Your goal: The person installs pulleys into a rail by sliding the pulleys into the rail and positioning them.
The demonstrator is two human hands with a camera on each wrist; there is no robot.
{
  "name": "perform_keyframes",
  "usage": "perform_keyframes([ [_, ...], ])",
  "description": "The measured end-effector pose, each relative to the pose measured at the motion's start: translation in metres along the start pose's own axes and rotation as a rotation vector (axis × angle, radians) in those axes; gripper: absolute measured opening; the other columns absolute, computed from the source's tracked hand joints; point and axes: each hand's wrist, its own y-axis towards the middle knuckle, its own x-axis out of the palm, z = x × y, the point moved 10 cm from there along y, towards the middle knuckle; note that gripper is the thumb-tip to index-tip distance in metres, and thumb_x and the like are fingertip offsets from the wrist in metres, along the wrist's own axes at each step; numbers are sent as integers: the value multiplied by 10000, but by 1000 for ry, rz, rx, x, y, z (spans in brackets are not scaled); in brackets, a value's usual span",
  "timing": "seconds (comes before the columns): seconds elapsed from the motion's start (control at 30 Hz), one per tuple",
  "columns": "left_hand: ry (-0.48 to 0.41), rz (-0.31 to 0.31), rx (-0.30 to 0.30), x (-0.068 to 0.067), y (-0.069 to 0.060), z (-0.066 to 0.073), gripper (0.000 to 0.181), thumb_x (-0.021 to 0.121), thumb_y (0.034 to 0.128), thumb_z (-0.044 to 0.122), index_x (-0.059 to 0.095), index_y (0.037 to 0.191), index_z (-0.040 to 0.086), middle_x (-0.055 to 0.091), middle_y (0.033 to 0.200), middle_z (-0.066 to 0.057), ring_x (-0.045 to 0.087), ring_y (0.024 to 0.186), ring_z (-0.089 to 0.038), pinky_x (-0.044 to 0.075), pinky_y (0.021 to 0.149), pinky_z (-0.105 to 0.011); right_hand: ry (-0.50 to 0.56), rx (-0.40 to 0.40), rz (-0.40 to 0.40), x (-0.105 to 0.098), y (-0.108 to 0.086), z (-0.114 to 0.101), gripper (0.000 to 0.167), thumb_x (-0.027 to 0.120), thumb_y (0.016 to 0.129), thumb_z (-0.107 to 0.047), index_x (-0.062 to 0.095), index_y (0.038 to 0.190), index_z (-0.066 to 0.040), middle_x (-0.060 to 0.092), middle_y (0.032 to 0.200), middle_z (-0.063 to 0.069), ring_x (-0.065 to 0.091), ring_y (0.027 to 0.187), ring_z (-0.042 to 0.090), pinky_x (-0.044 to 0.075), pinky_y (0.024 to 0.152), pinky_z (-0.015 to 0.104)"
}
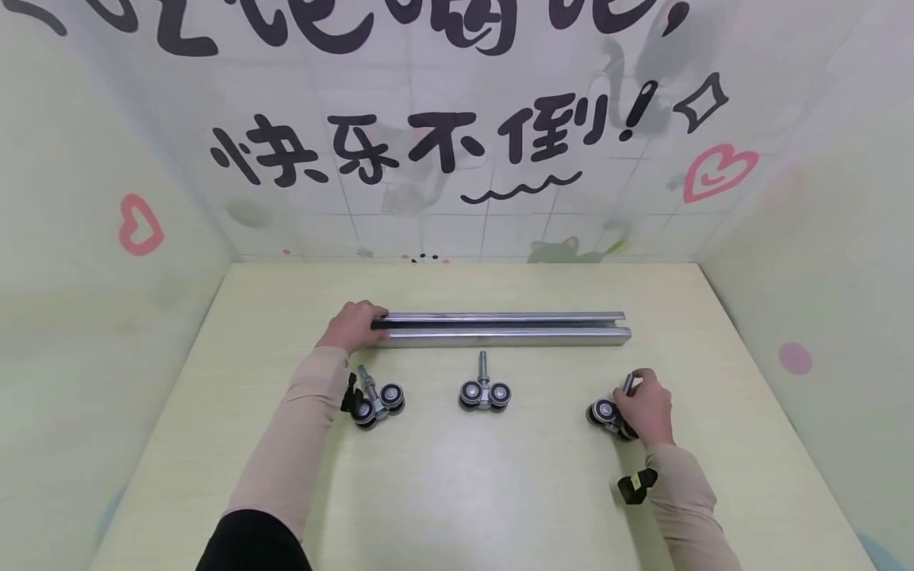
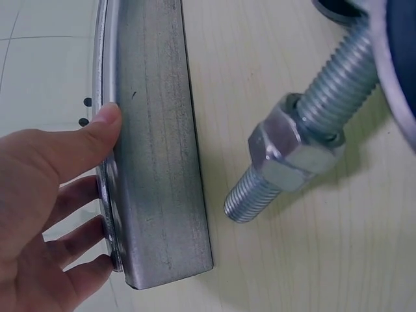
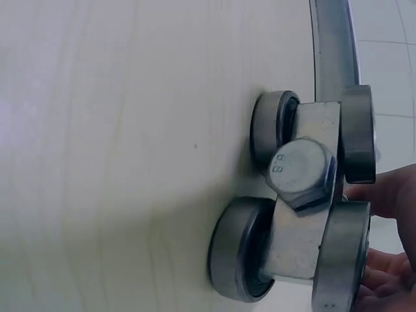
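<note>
A C-shaped steel rail (image 1: 500, 339) lies crosswise on the table with its slot facing up. My left hand (image 1: 350, 327) grips its left end; in the left wrist view the thumb presses the rail's edge (image 2: 156, 162) and the fingers touch its far side. At the right, my right hand (image 1: 648, 408) pinches a roller trolley (image 1: 603, 411) by its bolt. The right wrist view shows that trolley's hex bolt head (image 3: 300, 170) and its several wheels, with the fingers partly hidden behind it.
Another roller trolley (image 1: 484, 394) stands in the middle below the rail, its bolt pointing away. A third trolley (image 1: 378, 403) sits beside my left forearm, with a nut (image 2: 286, 146) on its threaded bolt. Printed walls border the pale wooden table (image 1: 457, 492) at the back and sides.
</note>
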Motion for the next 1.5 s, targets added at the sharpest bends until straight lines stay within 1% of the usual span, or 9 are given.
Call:
perform_keyframes([
  [0.27,-6,-9,-12,0,-2,-1,512,682,802,212,527,1243,4,533,1224,-234,493,1098,-410,438,882,-519,85,-26,87,-10,-8,-12,343,544,781,-46,458,1091,74,591,767,201,551,603,244,428,496,270],
  [0.43,-9,-15,-25,0,-3,-1,510,678,805,205,522,1247,4,524,1235,-234,482,1105,-415,430,888,-527,117,-71,142,-14,-17,-19,293,537,797,-22,454,1067,59,575,749,179,518,577,205,421,491,259],
  [0.67,-11,-26,-37,1,-2,-4,525,676,808,215,509,1260,5,517,1245,-233,481,1110,-412,431,888,-525,149,-115,174,-14,-29,-23,279,538,828,-9,416,1074,40,568,802,186,542,667,257,443,528,274],
  [0.8,-11,-32,-38,1,-2,-4,526,673,811,218,506,1264,9,509,1254,-234,470,1113,-425,433,875,-540,172,-143,186,-13,-36,-25,275,540,833,5,403,1066,48,562,814,196,547,703,271,455,530,239],
  [0.9,-12,-36,-36,1,-2,-3,526,671,813,220,506,1265,9,505,1257,-236,467,1114,-429,434,870,-542,185,-174,219,-14,-45,-26,271,550,820,38,399,1045,54,554,812,187,553,719,271,475,538,218],
  [1.07,-19,-32,-34,1,-2,-3,526,673,811,216,506,1264,7,511,1250,-235,475,1105,-422,438,869,-533,187,-242,286,-12,-60,-29,303,581,777,93,412,1028,77,562,806,191,599,713,300,512,565,250],
  [1.17,-20,-27,-35,0,-1,-4,525,676,809,211,509,1262,7,514,1247,-234,476,1101,-422,438,869,-533,200,-275,326,-12,-64,-29,308,594,763,105,432,1024,84,574,803,195,619,705,319,495,595,144],
  [1.3,-22,-35,-34,1,-1,-4,522,671,813,208,505,1264,6,509,1253,-236,470,1111,-425,434,875,-535,190,-296,391,-15,-67,-27,264,648,734,84,492,946,70,598,764,172,622,686,301,405,608,-7],
  [1.5,-27,-37,-29,2,-2,-2,518,669,814,203,505,1263,2,509,1253,-235,470,1119,-420,434,882,-529,128,-323,504,-24,-74,-26,193,746,693,-3,577,779,31,622,686,124,612,605,253,481,559,127],
])
